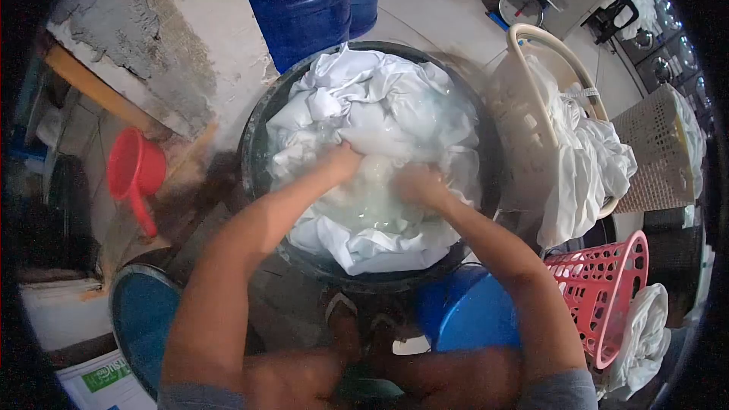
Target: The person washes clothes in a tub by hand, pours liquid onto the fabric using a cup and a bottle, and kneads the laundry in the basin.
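Note:
A large dark round tub [258,133] holds white cloth [372,95] in cloudy water. My left hand [344,162] is in the middle of the tub against the wet cloth, its fingers hidden by cloth and water. Just to its right, my right hand [419,184] is blurred by motion and partly in the water, with its fingers not clear. White fabric bunches up around both hands, heaped highest at the far side, and a folded piece [380,250] lies along the near rim.
Blue water jugs [304,7] stand behind the tub. At left are a red dipper [137,167] and a teal basin [140,311]. A beige basket [520,121] with white cloth, a pink basket [600,281] and a blue bucket [474,311] stand at right.

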A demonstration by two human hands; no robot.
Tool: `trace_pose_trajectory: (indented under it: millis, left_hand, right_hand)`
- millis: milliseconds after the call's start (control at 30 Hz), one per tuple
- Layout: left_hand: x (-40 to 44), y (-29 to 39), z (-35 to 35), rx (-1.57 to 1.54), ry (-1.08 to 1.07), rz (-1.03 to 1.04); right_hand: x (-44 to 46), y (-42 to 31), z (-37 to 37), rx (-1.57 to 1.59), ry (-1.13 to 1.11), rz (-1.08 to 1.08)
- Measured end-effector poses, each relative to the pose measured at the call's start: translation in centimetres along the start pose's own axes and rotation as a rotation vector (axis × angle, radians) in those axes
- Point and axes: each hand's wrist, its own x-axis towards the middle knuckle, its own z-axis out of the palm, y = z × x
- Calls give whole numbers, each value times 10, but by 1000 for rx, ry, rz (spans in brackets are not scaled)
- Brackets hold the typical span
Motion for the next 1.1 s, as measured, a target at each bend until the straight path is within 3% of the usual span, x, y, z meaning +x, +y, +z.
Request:
trace_pose_trajectory:
  millis: [33, 67, 100, 167, 267, 367, 467, 567, 633, 667, 733, 767, 967, 1000, 1067, 1100]
  left_hand:
    - [-4, 5, 3, 45, 19, -23]
    - [-8, 9, 6, 90, 38, -47]
    - [-9, 13, 10, -147, 86, -170]
    - [-13, 23, 17, -626, 178, -413]
    - [-29, 24, 22, 240, 168, -26]
    - [-16, 14, 65, 2, 303, -112]
    - [-43, 26, 18, 20, 299, -60]
    - [-73, 28, -7, -191, 433, -27]
    - [-76, 12, -2, -450, 442, 17]
    - [-77, 5, 0, -579, 447, 44]
    - [-86, 3, -5, -440, 507, 26]
    - [-91, 5, -10, -370, 535, 19]
    - [-121, 10, -40, -471, 630, -46]
    - [-127, 7, -51, -547, 591, -127]
    - [-137, -9, -77, -697, 509, -287]
    - [-141, -20, -83, -788, 565, -198]
  right_hand:
    - [-5, 8, 13, -23, 232, -124]
    - [-8, 7, 12, -48, 287, -155]
    - [-13, 1, 2, -74, 344, -184]
    - [-16, -13, -20, -132, 101, -53]
    - [3, 0, -10, -154, -141, -156]
    - [5, -7, -5, 7, 42, 67]
    - [-11, -27, -32, -36, 166, 212]
    - [-8, 16, -10, 171, 503, -39]
    - [-58, -20, -101, 528, 397, 95]
    - [-66, -15, -122, 450, 412, 104]
    - [-100, -30, -180, 711, 396, 165]
    - [-108, -32, -189, 704, 536, 112]
    - [-155, -54, -255, 976, 829, 52]
    - [-160, -48, -260, 1049, 859, 50]
    - [-170, -42, -274, 900, 1054, -94]
    - [-176, -33, -275, 979, 990, -65]
